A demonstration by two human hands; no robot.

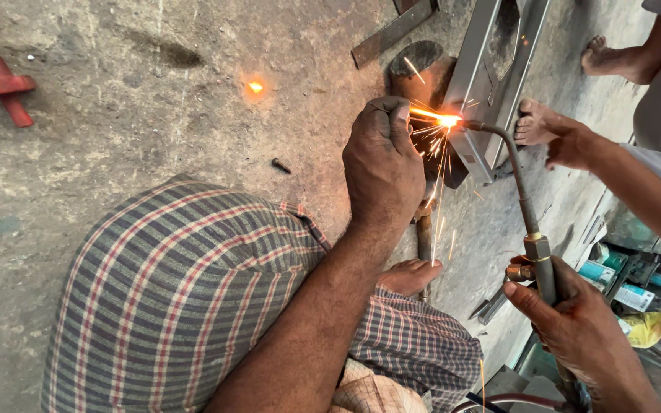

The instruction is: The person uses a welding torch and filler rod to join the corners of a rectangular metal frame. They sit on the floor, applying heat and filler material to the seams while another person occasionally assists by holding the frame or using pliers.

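While sparks fly at the metal frame [491, 76], the right hand [583, 329] grips the torch [533, 229]; the left hand [382, 164] is fisted beside the flame, cut unfinished.

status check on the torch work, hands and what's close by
Left hand fisted at the flame, contents hidden. Right hand gripping the gas torch, tip sparking on the grey metal frame. Another person's hand and bare foot close beside the frame.

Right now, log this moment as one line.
left hand: fist by flame | right hand: grips torch | sparks at metal frame | another person's hand nearby
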